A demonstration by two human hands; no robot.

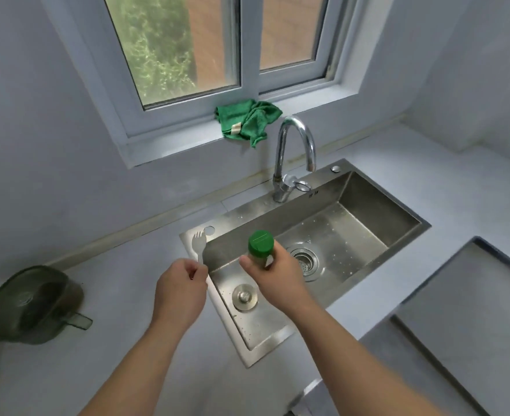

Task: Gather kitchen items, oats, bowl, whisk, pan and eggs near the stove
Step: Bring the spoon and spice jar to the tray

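Observation:
My right hand (277,273) grips a small jar with a green lid (261,246), held upright over the left part of the steel sink (367,211). My left hand (181,288) pinches the handle of a pale plastic fork (199,243), its prongs pointing away from me above the sink's left rim. Both forearms reach in from the bottom of the view. No oats, bowl, whisk, pan or eggs show here.
A chrome tap (292,154) stands behind the sink, with a drain strainer (303,259) and a round plug (244,297) in the basin. A green cloth (247,121) lies on the window sill. A dark green lidded container (30,304) sits on the counter at left. A recessed steel panel (472,310) lies at right.

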